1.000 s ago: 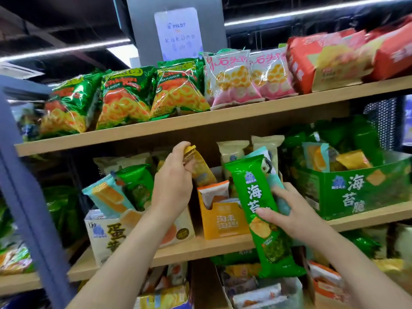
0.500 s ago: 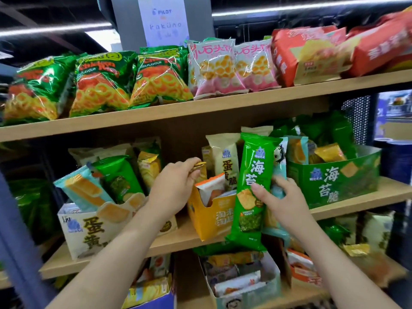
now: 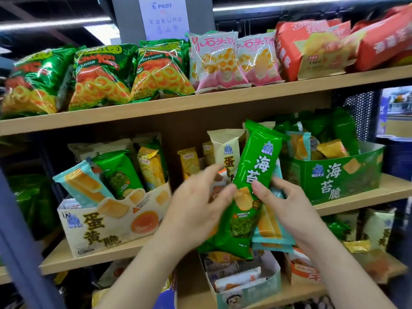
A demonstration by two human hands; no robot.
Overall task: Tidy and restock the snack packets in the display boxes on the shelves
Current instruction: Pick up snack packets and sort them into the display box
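Note:
My right hand (image 3: 284,205) grips a long green seaweed snack packet (image 3: 253,181) together with a light blue packet (image 3: 270,228) behind it, in front of the middle shelf. My left hand (image 3: 198,204) has its thumb on the green packet's left edge and its fingers spread and blurred. Behind the hands, mostly hidden, is the orange display box; cream and yellow packets (image 3: 227,152) stand up from it. The white egg-yolk display box (image 3: 111,221) stands at the left with mixed packets. The green seaweed display box (image 3: 341,177) sits at the right.
The top shelf (image 3: 178,105) carries green ring-snack bags (image 3: 100,76), pink-and-white bags (image 3: 214,61) and red packs (image 3: 312,47). Below, a mint-coloured box (image 3: 247,288) holds more packets. A blue-grey post (image 3: 13,230) runs down the left.
My left hand let go of the yellow packet at the orange box and moved right to the green packet. My right hand has lifted the green and blue packets higher.

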